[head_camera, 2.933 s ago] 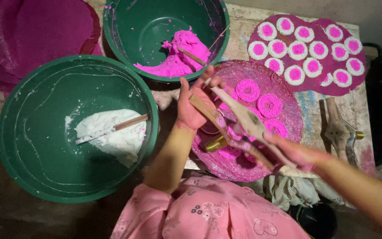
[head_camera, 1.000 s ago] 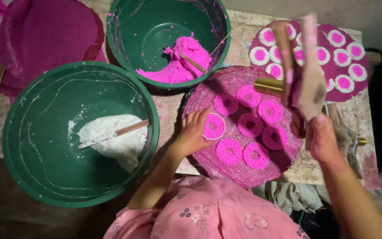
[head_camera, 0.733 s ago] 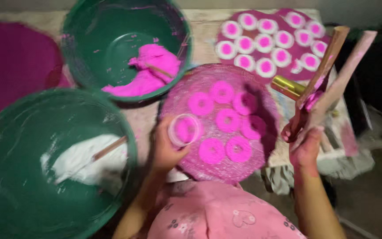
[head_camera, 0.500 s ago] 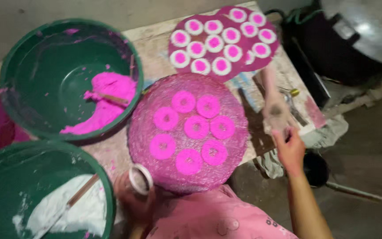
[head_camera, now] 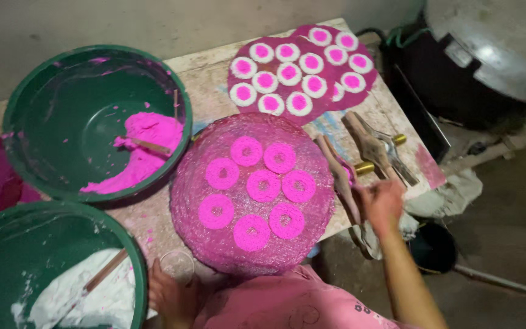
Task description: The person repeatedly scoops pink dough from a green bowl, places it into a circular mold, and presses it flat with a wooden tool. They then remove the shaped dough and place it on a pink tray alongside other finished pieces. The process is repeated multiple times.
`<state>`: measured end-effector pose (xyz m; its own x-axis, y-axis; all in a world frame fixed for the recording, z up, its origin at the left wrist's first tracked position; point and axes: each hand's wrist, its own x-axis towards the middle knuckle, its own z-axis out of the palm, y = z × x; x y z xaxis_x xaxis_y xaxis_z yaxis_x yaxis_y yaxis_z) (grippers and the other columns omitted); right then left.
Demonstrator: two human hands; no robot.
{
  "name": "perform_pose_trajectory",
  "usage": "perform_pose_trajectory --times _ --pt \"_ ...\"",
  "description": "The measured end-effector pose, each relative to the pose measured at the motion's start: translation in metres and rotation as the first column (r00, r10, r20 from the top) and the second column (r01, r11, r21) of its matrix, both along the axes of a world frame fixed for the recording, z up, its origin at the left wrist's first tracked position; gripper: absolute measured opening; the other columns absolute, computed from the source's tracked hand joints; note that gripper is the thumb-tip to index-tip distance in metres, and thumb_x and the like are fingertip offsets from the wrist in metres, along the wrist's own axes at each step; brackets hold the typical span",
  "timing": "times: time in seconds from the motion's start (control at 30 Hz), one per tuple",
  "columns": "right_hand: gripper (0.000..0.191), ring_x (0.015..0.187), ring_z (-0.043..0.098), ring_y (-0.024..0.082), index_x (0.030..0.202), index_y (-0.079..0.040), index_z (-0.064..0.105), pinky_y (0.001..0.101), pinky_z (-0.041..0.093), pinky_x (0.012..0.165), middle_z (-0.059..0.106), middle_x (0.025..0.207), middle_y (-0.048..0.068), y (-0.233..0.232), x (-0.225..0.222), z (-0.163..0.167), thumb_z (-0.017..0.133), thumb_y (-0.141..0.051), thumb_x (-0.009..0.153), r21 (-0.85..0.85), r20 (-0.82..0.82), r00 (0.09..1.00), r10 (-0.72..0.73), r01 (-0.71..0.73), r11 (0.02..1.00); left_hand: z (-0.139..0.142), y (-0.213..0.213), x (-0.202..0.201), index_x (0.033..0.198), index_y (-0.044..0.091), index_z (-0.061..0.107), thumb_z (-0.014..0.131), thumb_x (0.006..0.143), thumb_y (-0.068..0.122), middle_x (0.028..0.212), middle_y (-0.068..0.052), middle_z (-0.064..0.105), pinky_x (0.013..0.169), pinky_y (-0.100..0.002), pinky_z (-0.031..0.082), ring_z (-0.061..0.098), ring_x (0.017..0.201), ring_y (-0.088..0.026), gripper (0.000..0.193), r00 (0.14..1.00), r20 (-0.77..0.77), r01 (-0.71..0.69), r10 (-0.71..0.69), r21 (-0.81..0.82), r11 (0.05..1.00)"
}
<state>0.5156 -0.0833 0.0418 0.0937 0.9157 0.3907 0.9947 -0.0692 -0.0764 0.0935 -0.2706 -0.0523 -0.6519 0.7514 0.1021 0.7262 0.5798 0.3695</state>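
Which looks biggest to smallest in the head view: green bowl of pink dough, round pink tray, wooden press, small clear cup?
1. green bowl of pink dough
2. round pink tray, only slightly smaller, so nearly a tie
3. wooden press
4. small clear cup, held in the left hand

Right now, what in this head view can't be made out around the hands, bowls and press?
- Left hand: fingers hidden behind the small clear cup; grip unclear.
- Right hand: motion-blurred, contact with the wooden press uncertain.
- White-dough bowl: cut by the bottom and left edges.
- Stick in the pink-dough bowl: partly buried.
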Motion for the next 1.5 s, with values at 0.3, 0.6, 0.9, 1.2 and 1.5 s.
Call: perform_pose_trajectory --times 0.3,0.6,0.9,1.2,1.5 --pt "0.08 0.116 0.067 0.047 0.134 0.001 0.056 0.0579 0.052 0.094 0.069 0.121 0.028 0.059 0.06 0.019 0.077 -0.054 0.08 -0.423 -0.018 0.998 -0.062 0.049 0.905 0.016 -0.01 0.012 0.133 0.006 0.055 0.071 0.083 0.025 0.133 -0.016 0.055 0.109 -0.052 0.041 0.052 0.125 -0.039 0.056 0.931 -0.023 0.325 -0.364 0.501 0.802" --pt "0.05 0.094 0.065 0.026 0.121 0.002 0.059 0.0427 0.052 0.078 0.068 0.102 0.015 0.036 0.018 0.022 0.063 -0.045 0.104 -0.087 -0.995 0.104 -0.007 -0.786 0.612 0.096 0.097 0.016 0.155 0.0 0.038 0.069 0.098 0.02 0.16 -0.017 0.042 0.127 -0.044 0.035 0.041 0.151 -0.032 0.067 0.227 0.48 -0.012 -0.847 0.871 0.49" --pt "0.07 0.072 0.069 0.023 0.113 -0.001 0.068 0.0386 0.055 0.066 0.074 0.082 0.013 0.048 -0.151 0.049 0.036 -0.061 0.099 -0.724 -0.658 0.695 -0.291 -0.689 -0.009 0.109 0.165 -0.009 0.123 0.007 0.054 0.051 0.104 0.063 0.109 -0.005 0.056 0.115 -0.044 0.041 0.055 0.112 -0.022 0.059 -0.609 -0.016 -0.633 -0.793 0.613 0.473" --pt "0.072 0.073 0.067 0.023 0.108 0.004 0.071 0.0428 0.052 0.074 0.07 0.074 0.014 0.032 -0.224 0.062 0.037 -0.059 0.099 -0.628 -0.603 0.668 0.436 -0.734 0.257 0.077 0.178 -0.048 0.089 0.02 0.048 0.047 0.098 0.058 0.079 0.005 0.046 0.088 -0.039 0.045 0.048 0.077 -0.014 0.039 -0.439 0.087 -0.733 -0.894 0.541 0.413" --pt "0.07 0.071 0.068 0.027 0.104 0.003 0.073 0.0456 0.052 0.076 0.068 0.073 0.02 0.031 -0.233 0.072 0.034 -0.055 0.102 -0.686 -0.507 0.714 0.482 -0.673 0.275 0.069 0.182 -0.045 0.086 0.019 0.047 0.045 0.096 0.056 0.074 0.005 0.045 0.08 -0.038 0.046 0.047 0.072 -0.014 0.039 -0.432 0.116 -0.767 -0.894 0.475 0.432"
